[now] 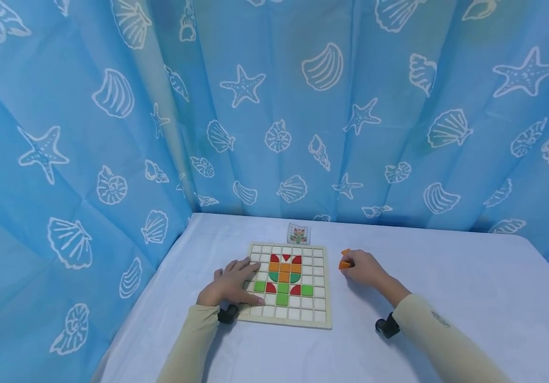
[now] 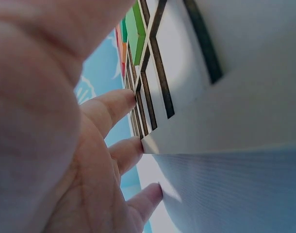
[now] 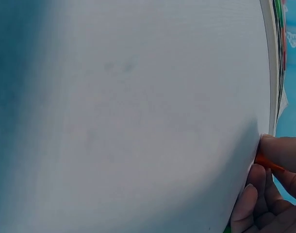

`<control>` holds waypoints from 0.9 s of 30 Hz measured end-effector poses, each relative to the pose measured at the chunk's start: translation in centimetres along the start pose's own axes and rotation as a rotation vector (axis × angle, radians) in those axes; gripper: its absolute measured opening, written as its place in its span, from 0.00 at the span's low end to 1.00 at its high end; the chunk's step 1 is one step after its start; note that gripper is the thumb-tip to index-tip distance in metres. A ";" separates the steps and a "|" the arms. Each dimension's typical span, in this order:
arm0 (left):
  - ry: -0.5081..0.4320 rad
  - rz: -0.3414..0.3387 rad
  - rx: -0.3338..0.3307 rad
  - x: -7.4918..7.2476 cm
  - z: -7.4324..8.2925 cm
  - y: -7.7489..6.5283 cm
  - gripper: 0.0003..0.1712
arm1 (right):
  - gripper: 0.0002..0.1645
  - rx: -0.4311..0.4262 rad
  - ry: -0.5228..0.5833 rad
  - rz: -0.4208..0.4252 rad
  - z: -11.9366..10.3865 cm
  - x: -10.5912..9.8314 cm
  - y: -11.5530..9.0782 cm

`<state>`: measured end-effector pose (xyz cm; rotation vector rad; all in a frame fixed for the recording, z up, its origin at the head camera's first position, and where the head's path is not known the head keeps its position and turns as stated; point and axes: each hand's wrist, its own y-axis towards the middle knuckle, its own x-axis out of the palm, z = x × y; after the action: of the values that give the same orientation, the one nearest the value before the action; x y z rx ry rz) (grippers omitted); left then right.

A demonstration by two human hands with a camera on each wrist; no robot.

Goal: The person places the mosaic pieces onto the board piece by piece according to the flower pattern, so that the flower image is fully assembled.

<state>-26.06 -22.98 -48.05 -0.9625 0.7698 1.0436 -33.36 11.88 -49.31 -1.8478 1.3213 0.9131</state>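
Observation:
A square board (image 1: 293, 322) with a pale wooden rim lies on the white table, its grid filled mostly with white tiles. Red, orange and green tiles form a flower-like figure in the middle, with an orange tile (image 1: 284, 268) at its centre. My left hand (image 1: 230, 284) rests over the board's left edge, fingers spread and straight. In the left wrist view, fingertips (image 2: 126, 150) touch the board's rim. Right of the board, my right hand (image 1: 365, 268) pinches an orange tile (image 3: 268, 162) near the tabletop. Another bit of orange (image 1: 345, 251) shows just beyond those fingers.
A small picture card (image 1: 298, 234) with a similar coloured figure lies behind the board. A blue curtain (image 1: 274, 106) with white shells and starfish hangs at the back and left. Both wrists wear a black device (image 1: 387, 326). A bit of green (image 3: 227, 228) shows below the right fingers.

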 end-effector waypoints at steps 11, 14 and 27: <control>0.014 0.010 0.001 -0.2 0.2 0.0 0.58 | 0.09 -0.012 0.009 0.012 0.1 0.0 0.4; 0.009 0.011 0.005 -0.1 0.2 0.1 0.58 | 0.08 -0.011 0.007 0.018 0.2 0.2 0.3; 0.009 0.037 0.018 0.4 0.0 0.0 0.58 | 0.06 -0.010 0.000 0.037 0.2 0.5 0.2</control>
<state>-25.97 -22.89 -48.39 -0.9411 0.8056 1.0639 -33.41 11.75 -49.88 -1.8367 1.3576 0.9407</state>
